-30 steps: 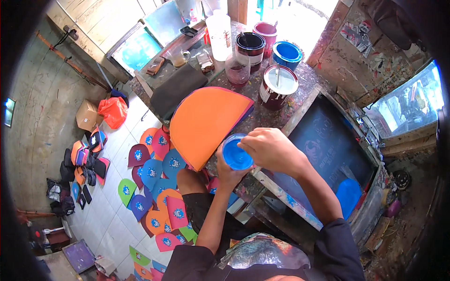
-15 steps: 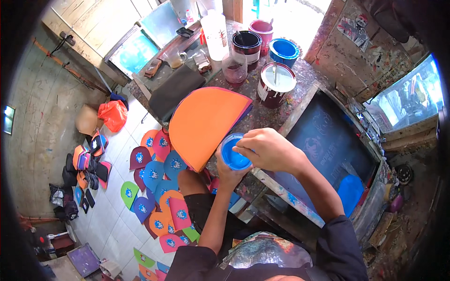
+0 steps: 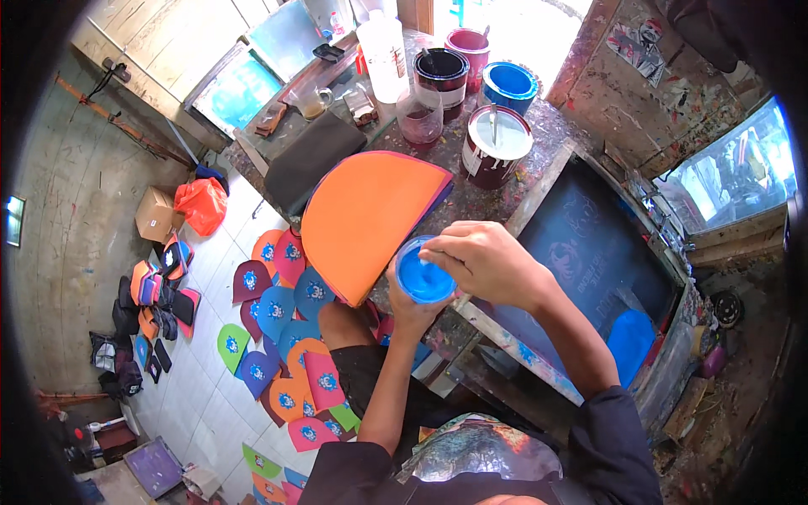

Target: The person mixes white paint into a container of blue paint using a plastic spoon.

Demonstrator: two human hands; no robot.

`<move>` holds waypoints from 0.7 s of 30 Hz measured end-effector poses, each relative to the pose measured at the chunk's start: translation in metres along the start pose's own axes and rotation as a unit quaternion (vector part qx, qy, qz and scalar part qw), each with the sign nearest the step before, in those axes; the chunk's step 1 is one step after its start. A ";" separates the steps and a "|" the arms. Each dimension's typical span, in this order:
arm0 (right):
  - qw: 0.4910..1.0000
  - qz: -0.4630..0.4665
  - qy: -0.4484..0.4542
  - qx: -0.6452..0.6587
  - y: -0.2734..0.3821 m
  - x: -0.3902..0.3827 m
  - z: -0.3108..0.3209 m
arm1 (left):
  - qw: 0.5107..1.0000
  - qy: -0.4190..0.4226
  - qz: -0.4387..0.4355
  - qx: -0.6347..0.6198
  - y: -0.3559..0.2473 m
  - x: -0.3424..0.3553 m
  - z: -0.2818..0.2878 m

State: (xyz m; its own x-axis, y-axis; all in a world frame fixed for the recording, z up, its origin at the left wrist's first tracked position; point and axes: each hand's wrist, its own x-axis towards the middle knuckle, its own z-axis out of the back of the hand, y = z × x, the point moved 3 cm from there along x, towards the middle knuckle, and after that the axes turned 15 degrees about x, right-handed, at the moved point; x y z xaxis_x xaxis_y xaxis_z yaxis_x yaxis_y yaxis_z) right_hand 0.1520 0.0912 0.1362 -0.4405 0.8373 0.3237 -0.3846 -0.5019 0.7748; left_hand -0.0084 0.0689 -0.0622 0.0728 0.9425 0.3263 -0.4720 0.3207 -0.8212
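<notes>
My left hand is closed round a clear plastic cup of bright blue paint, in front of my body. Over the cup's right rim, my right hand is pinched, fingertips at the paint; whatever they grip is hidden by the fingers. Just beyond the cup lies a stack of half-round pieces, an orange one on top, at the edge of the paint-spotted table. Right of my hands rests a wooden-framed printing screen with dark mesh and a patch of blue paint at its near right end.
Behind the stack stand a white-lidded paint can, an open blue paint can, a dark can, a pink can and a clear jug. Several printed coloured pieces cover the floor at left, near an orange-red bag.
My right hand has shifted slightly over the cup, and the paint surface looks stirred. My left hand keeps its hold on the cup. The whole view has tilted a little.
</notes>
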 end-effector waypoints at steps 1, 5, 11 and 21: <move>1.000 -0.002 0.000 0.003 0.000 -0.001 -0.001 | 1.000 0.011 0.006 0.009 0.000 -0.001 0.000; 0.997 -0.038 0.062 -0.026 0.001 0.001 0.000 | 1.000 -0.014 -0.020 0.011 0.002 -0.001 0.003; 0.997 -0.001 0.082 -0.008 -0.005 0.000 -0.009 | 1.000 0.007 0.003 0.030 0.010 -0.001 -0.002; 0.998 0.019 -0.028 -0.049 -0.007 -0.002 -0.008 | 1.000 0.019 0.011 -0.008 0.004 0.003 -0.003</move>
State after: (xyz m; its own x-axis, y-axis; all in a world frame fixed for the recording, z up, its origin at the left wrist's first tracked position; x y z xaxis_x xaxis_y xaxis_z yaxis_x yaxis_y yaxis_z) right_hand 0.1490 0.0917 0.1257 -0.4120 0.8262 0.3843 -0.4473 -0.5509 0.7046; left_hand -0.0072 0.0731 -0.0659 0.0969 0.9519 0.2905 -0.4594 0.3017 -0.8354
